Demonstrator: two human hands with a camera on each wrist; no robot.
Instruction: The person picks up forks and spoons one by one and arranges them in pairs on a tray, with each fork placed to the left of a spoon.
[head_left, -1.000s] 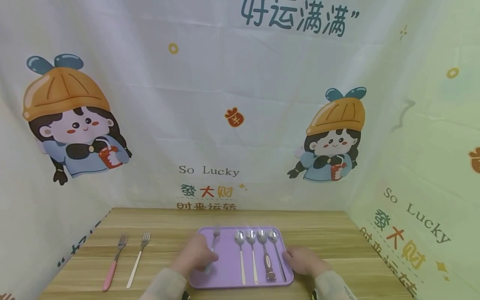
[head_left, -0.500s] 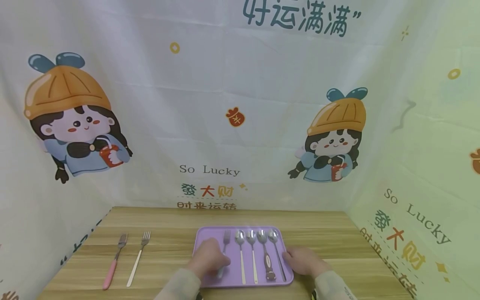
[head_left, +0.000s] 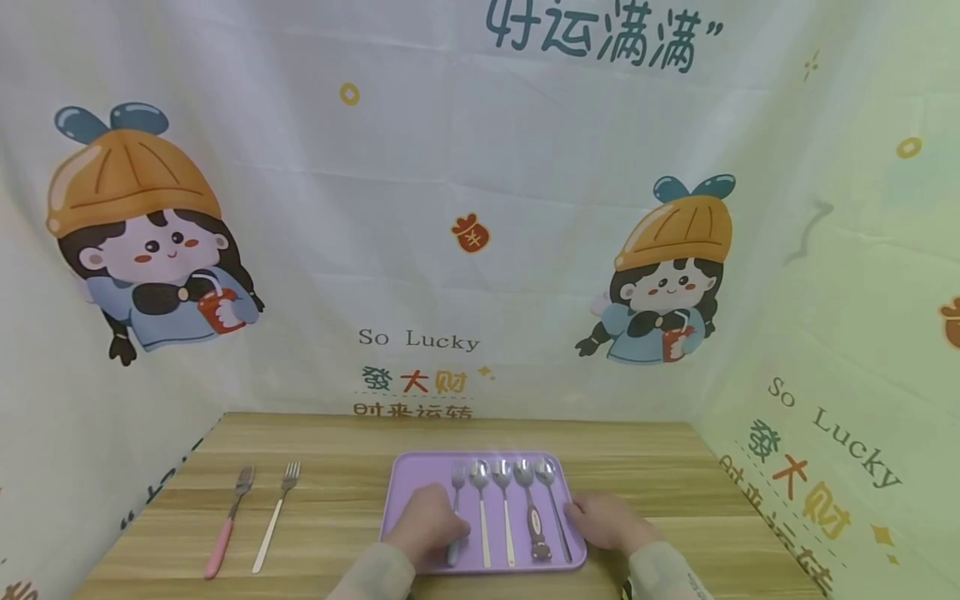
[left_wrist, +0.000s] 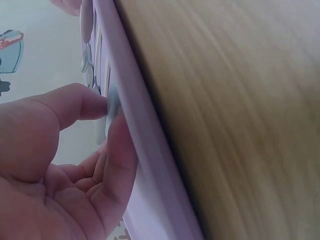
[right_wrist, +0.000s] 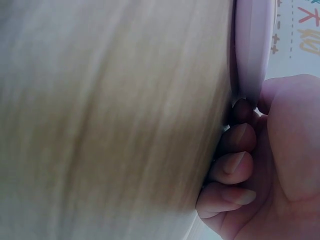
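My left hand [head_left: 429,523] is over the left part of a purple tray [head_left: 416,470]. In the left wrist view, thumb and forefinger pinch the pale handle [left_wrist: 113,100] of a fork [head_left: 458,476]. That fork lies on the tray with its tines pointing away, just left of a row of several spoons. These are a pale-handled spoon [head_left: 483,517], another pale-handled spoon [head_left: 506,512], a spoon with a brown bear handle [head_left: 536,529] and a plain metal spoon [head_left: 557,512]. My right hand [head_left: 606,518] grips the tray's right edge, its fingers curled by the rim [right_wrist: 252,45].
Left of the tray, a pink-handled fork [head_left: 222,542] and a pale-handled fork [head_left: 272,529] lie on the wooden table [head_left: 337,467]. A printed cloth [head_left: 525,333] hangs behind the table and at its sides.
My left hand has moved right with the fork, from the tray's left side to beside the leftmost spoon. The right hand stays on the tray's edge.
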